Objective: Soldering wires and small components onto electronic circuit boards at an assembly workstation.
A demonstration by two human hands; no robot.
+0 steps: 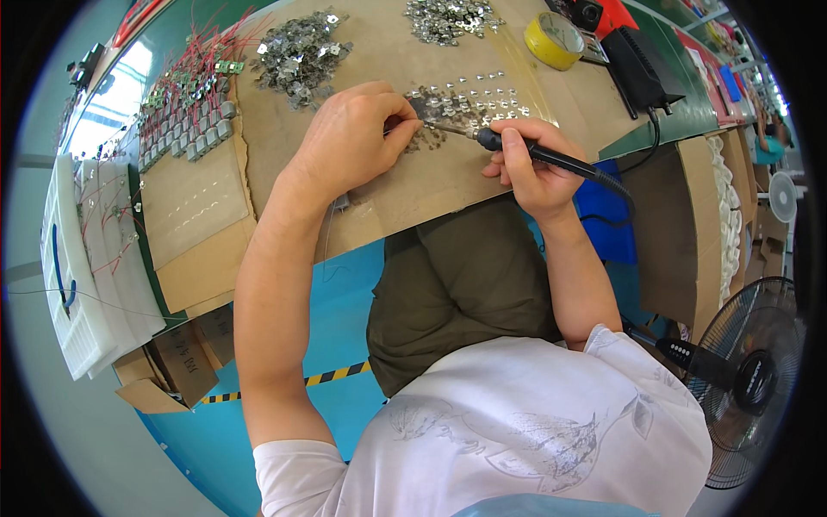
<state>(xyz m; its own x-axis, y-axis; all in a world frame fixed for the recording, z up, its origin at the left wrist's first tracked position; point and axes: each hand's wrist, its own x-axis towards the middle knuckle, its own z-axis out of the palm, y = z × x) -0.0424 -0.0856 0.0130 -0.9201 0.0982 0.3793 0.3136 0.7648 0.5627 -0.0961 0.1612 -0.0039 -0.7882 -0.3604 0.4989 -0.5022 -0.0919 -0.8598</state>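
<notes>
My right hand (538, 164) grips the black handle of a soldering iron (564, 158) like a pen. Its metal tip points left, toward the fingertips of my left hand (362, 133). Those fingers are pinched together close to the cardboard; what they hold is hidden. Below that hand, a thin wire (328, 231) hangs over the table edge, beside a small grey piece (342, 202). Just beyond the iron's tip, small shiny metal parts (482, 92) lie in rows on the brown cardboard sheet (431, 185), with dark stains around them.
Heaps of small metal pieces (297, 56) and metal tabs (448, 19) lie farther back. At left stand grey blocks (194, 129) with red wires. Yellow tape (554, 41) and a black power adapter (639, 69) sit at right. A fan (754, 379) stands on my right.
</notes>
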